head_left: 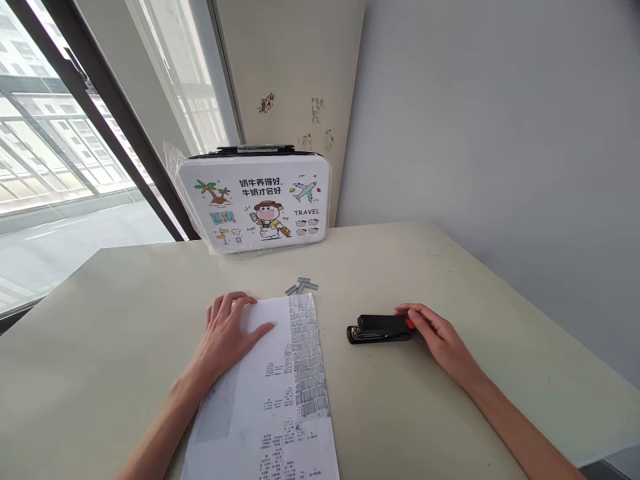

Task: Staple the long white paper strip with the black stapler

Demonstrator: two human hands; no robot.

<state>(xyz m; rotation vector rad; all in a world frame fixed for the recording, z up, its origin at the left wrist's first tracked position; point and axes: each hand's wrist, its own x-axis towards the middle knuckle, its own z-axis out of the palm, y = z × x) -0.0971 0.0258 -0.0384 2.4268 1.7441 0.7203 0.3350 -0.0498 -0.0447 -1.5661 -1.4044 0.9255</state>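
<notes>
A white printed paper sheet (273, 387) lies on the table, with a dense grey block of marks along its right side. On its upper left edge rests my left hand (230, 337), fingers over the edge and thumb stretched apart on the paper. To the right of the paper is a black stapler (383, 327) with a red part at its rear end. My right hand (435, 337) is closed around that rear end, with the stapler's front facing the paper. Several grey staple strips (301, 287) lie in a small pile just beyond the paper's top edge.
A white case (260, 200) with cartoon travel pictures and a black handle stands at the back of the pale table (400, 413), partly wrapped in clear plastic. A grey wall (500, 133) borders the right side. A window (50, 147) is at the left.
</notes>
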